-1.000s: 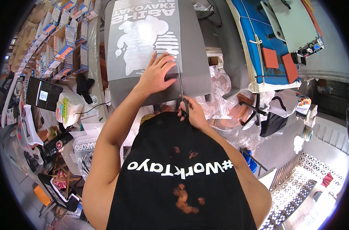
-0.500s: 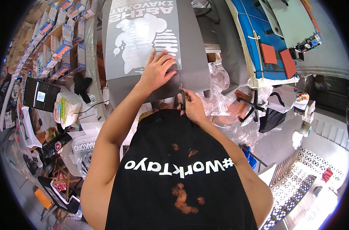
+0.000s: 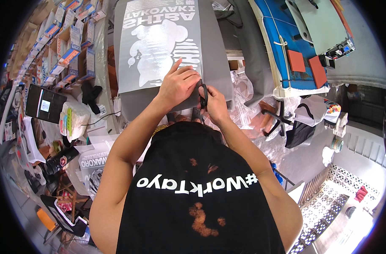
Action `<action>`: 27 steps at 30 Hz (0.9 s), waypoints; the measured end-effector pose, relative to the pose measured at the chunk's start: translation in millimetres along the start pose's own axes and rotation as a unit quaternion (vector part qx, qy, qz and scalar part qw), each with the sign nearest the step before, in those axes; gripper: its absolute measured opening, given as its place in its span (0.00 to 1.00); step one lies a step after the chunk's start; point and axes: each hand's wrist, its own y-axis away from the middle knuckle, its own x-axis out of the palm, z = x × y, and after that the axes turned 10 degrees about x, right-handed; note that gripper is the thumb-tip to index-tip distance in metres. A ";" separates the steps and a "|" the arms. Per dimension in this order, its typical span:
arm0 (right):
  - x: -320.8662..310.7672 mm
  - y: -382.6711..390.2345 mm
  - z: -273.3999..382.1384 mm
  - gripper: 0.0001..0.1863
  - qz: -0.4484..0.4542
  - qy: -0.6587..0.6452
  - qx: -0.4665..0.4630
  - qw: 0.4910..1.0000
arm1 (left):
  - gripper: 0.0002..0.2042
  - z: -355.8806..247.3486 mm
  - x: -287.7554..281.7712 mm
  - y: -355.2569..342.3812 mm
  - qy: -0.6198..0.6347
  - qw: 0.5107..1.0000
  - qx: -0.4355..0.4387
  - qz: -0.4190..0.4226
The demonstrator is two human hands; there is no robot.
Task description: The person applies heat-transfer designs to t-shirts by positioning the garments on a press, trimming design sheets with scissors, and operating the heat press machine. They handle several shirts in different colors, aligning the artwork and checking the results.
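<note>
My right hand (image 3: 215,103) grips black-handled scissors (image 3: 204,96). Their blades point away from me at the right edge of a translucent film sheet (image 3: 131,82), mostly hidden between my hands. White upside-down lettering and a white animal figure (image 3: 154,53) are printed on the film. Over its lower right corner rests my left hand (image 3: 179,86), open, one finger pointing up and the others bent toward the scissors. Its thumb is hidden. Dark grey sheet material (image 3: 135,103) lies beneath the film.
Cardboard boxes (image 3: 70,46) are stacked at the far left, with a dark laptop-like screen (image 3: 44,105) below. A blue-topped table (image 3: 273,40) stands at the far right. Crumpled clear plastic (image 3: 243,86) and a black chair base (image 3: 279,120) are to the right.
My left hand has shifted down and right, close to the scissors, and its fingers have bent. The scissors have moved up slightly, and the film appears a little lower and further right.
</note>
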 end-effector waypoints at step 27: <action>1.8 -17.8 20.9 0.11 -0.034 0.038 -0.027 0.998 | 0.06 -20.4 -18.5 -14.7 0.031 0.998 -0.033 -0.050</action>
